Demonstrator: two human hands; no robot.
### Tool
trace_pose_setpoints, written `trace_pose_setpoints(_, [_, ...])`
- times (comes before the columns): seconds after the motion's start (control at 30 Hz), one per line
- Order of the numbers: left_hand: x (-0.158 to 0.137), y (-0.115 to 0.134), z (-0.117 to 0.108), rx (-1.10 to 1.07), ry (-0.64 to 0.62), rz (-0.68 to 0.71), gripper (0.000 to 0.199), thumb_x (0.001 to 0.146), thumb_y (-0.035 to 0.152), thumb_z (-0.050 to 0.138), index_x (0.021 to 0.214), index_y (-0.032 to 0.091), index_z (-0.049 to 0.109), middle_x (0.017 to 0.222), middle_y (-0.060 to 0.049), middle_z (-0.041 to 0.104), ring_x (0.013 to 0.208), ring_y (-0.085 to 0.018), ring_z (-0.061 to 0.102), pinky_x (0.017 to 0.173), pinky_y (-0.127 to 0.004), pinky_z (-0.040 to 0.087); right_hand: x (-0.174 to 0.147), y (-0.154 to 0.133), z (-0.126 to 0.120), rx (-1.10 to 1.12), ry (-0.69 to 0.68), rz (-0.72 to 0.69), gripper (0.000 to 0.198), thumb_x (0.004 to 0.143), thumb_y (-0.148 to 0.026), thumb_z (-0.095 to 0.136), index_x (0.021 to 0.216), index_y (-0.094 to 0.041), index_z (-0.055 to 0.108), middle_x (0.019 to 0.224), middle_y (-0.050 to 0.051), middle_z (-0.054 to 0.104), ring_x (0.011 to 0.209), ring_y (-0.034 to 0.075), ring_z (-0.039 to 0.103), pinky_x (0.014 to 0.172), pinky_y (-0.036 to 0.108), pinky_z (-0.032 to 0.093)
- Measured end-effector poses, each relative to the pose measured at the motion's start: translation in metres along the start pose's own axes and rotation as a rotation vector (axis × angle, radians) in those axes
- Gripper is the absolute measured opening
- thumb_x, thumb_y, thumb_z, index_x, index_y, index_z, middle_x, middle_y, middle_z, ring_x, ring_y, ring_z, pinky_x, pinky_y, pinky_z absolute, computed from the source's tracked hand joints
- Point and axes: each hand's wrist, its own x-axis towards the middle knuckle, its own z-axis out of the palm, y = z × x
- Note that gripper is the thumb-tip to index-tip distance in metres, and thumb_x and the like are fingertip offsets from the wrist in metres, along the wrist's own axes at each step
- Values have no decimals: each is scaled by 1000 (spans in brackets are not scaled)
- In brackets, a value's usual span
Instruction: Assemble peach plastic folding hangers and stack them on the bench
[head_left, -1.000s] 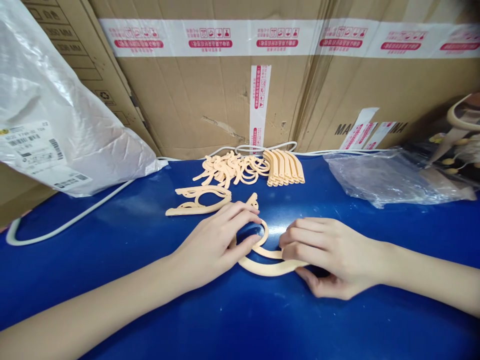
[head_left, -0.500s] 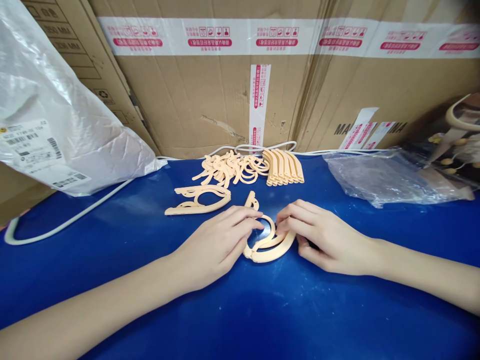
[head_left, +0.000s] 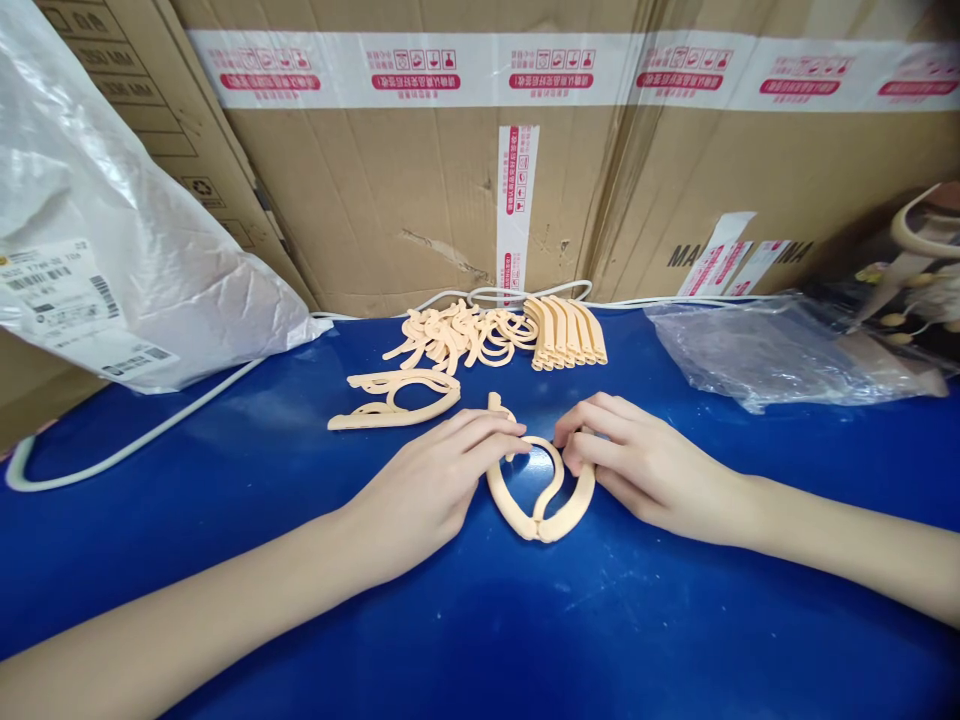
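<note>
A beige plastic folding hanger [head_left: 567,515] lies on the blue tabletop between my hands, its two arms making a V with the joint toward me. The curved hook stands between the arms. My left hand [head_left: 427,475] has its fingers closed on the left arm, covering part of it. On the other side, my right hand [head_left: 652,465] grips the right arm near its far end with bent fingers. Just beyond my left hand rests another folded hanger [head_left: 427,412], its arms pointing left.
Behind are a heap of loose beige hooks [head_left: 450,335] and a row of curved hanger arms [head_left: 570,330]. A white plastic mailer [head_left: 150,230] leans at left, with a pale cable [head_left: 142,450] below it. Clear plastic bags [head_left: 765,350] lie at right. Cardboard boxes [head_left: 375,180] wall the back.
The hanger has turned so its joint now points toward me, and its two arms stand further apart. The hook has shifted to between them. Both hands stay on it.
</note>
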Motion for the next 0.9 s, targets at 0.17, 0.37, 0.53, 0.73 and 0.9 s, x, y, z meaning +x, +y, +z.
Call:
trace_pose_setpoints(0.17, [1, 2, -1, 3, 3, -13, 37, 91, 9, 37, 126, 19, 47, 130, -6, 51, 125, -18, 42, 105, -40, 38, -1, 2, 3, -45, 62, 26, 17, 89, -7, 38, 90, -18, 50, 111, 8, 51, 99, 19, 46, 83, 34, 40])
trace_pose_setpoints(0.37, [2, 4, -1, 10, 8, -19, 35, 91, 12, 40, 124, 19, 48, 130, -7, 50, 124, -20, 43, 104, -41, 40, -1, 4, 7, 2, 134, 106, 14, 91, -14, 40, 100, -16, 50, 102, 8, 52, 93, 17, 49, 80, 30, 45])
trace_pose_setpoints(0.53, [2, 5, -2, 29, -7, -29, 36, 89, 14, 42, 124, 19, 48, 131, -8, 49, 126, -20, 42, 105, -42, 39, 0, 5, 5, -8, 157, 168, 11, 91, -18, 41, 95, -16, 51, 91, 6, 56, 85, 18, 50, 75, 33, 44])
trace_pose_setpoints(0.73, [2, 10, -3, 33, -18, -56, 45, 83, 26, 54, 127, 21, 45, 138, -8, 44, 130, -24, 37, 107, -44, 36, 0, 2, -2, 127, 103, 55, 19, 93, -27, 44, 107, -17, 51, 104, 8, 58, 94, 18, 52, 83, 34, 43])
trace_pose_setpoints(0.9, [0, 8, -2, -8, -60, -74, 57, 84, 49, 57, 131, 22, 40, 139, -8, 43, 131, -25, 36, 106, -45, 35, 1, -2, -6, 177, -42, -114, 41, 85, -39, 58, 119, -17, 49, 129, 12, 49, 116, 21, 46, 97, 36, 38])
